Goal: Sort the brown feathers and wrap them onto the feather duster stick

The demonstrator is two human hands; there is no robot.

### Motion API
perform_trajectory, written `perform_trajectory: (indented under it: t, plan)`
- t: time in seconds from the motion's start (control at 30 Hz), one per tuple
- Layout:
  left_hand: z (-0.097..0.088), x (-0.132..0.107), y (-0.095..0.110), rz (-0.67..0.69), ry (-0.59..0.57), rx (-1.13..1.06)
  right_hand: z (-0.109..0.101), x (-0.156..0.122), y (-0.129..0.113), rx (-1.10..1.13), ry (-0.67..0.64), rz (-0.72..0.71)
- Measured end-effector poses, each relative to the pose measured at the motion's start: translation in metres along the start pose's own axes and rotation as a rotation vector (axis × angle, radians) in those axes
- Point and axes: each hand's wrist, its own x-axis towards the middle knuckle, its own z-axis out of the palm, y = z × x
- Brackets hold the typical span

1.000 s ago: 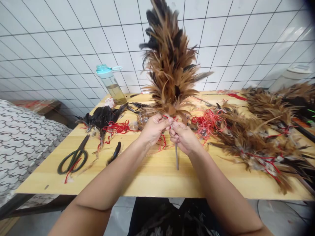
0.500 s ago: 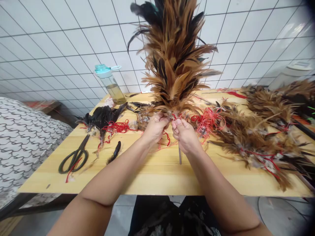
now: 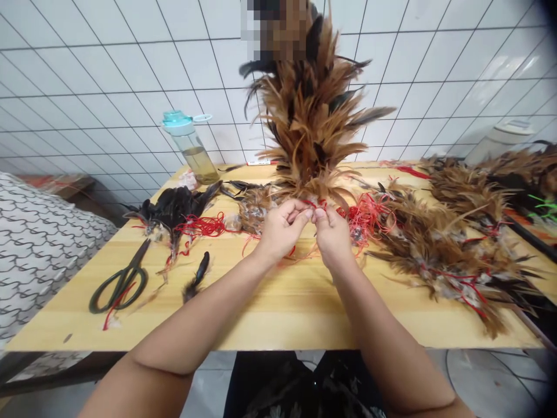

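Note:
A tall feather duster (image 3: 311, 122) with brown and black feathers rises in front of me, its lower end at my fingertips. Red string (image 3: 322, 203) runs around its base. My left hand (image 3: 284, 227) is closed, thumb and forefinger pinching the string just below the lowest feathers. Close against it, my right hand (image 3: 334, 237) is also closed, its thumb and bent fingers gripping the string at the same spot. The duster's stick is mostly hidden behind my right hand. A pink-red tangle of string (image 3: 369, 215) lies right beside that hand.
Black scissors (image 3: 119, 284) and a bundle of black feathers (image 3: 174, 212) lie left on the wooden table (image 3: 278, 325). A loose black feather (image 3: 201, 273) rests nearby. Behind stands a water bottle (image 3: 194, 148). Brown feather strips (image 3: 448, 244) spread across the right side.
My hands have drawn closer together at the duster's base, fingertips now nearly touching. The stick that showed below my right hand is now mostly hidden. The camera view has shifted slightly.

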Motion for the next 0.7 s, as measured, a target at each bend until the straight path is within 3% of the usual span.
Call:
perform_trajectory:
  t: [0.1,0.23,0.43,0.57,0.7]
  plan:
    - [0.006,-0.003,0.001,-0.031,0.067,-0.031,0.001,-0.005,-0.011,-0.146,0.069,-0.046]
    - [0.012,-0.007,0.009,0.028,0.121,0.021,0.005,-0.015,-0.021,-0.315,0.110,-0.078]
    - [0.015,-0.016,0.024,0.081,0.192,0.062,0.022,-0.029,-0.020,-0.468,0.179,-0.090]
    - [0.006,-0.019,0.026,0.064,0.175,0.066,0.025,-0.035,-0.023,-0.429,0.105,-0.073]
    - [-0.011,-0.009,0.018,-0.015,0.138,0.044,0.009,-0.028,-0.031,-0.160,-0.150,-0.084]
